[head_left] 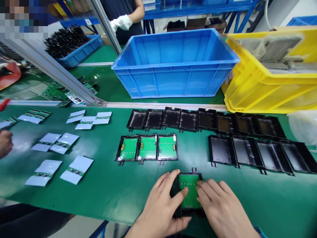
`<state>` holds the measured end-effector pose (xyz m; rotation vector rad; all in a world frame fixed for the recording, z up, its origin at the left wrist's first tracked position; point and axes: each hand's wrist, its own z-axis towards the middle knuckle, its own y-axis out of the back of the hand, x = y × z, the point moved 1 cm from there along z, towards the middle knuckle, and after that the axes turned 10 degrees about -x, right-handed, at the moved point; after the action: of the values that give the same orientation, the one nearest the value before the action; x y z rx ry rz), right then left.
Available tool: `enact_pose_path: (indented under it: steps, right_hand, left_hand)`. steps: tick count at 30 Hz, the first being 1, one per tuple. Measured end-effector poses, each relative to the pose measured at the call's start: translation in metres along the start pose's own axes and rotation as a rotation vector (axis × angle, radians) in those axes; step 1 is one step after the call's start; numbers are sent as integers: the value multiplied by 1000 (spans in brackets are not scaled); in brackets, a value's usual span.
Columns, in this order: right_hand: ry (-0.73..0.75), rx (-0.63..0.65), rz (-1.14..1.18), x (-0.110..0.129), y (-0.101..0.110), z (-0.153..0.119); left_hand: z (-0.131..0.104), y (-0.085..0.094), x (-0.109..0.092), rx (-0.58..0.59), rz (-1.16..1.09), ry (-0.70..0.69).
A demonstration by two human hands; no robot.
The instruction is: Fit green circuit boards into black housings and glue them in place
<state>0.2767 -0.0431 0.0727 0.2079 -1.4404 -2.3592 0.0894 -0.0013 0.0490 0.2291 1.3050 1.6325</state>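
At the near edge of the table, a green circuit board [191, 193] lies inside a shallow black plastic case [192, 211] with two small hooks at its far side. My left hand [159, 203] grips the left of the case, index finger at the far corner and thumb on the board. The fingers of my right hand [218, 201] are bent together and press on the board's right edge, which they partly hide. Beyond my hands stands a row of three black cases with green boards in them [147, 147].
Several black cases with bare insides [223, 150] lie in two rows at the right and back. White-covered boards [77, 169] are spread at left. A blue crate [173, 79] and a yellow crate [267, 92] stand behind. Another person's hand [5, 143] shows at far left; a gloved co-worker [122, 23] stands opposite.
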Motion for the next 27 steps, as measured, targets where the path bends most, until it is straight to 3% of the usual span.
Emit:
enact_pose_path:
  steps: [6, 10, 13, 15, 18, 23, 27]
  right_hand:
    - [29, 36, -2, -5, 2, 6]
    - [-63, 139, 376, -34, 23, 14]
    - [-218, 70, 545, -50, 38, 8]
    - [-237, 66, 568, -48, 41, 0]
    - [-125, 142, 507, -30, 35, -13]
    - [57, 41, 111, -4, 16, -20]
    - [130, 59, 37, 0, 8, -14]
  left_hand:
    - [2, -6, -1, -83, 10, 7]
    - [2, -6, -1, -113, 30, -10]
    - [1, -3, -3, -107, 48, -24]
    - [2, -1, -6, -102, 78, -40]
    - [2, 0, -12, -93, 180, -83]
    - [2, -6, -18, -97, 255, -187]
    - [2, -12, -15, -121, 207, -200]
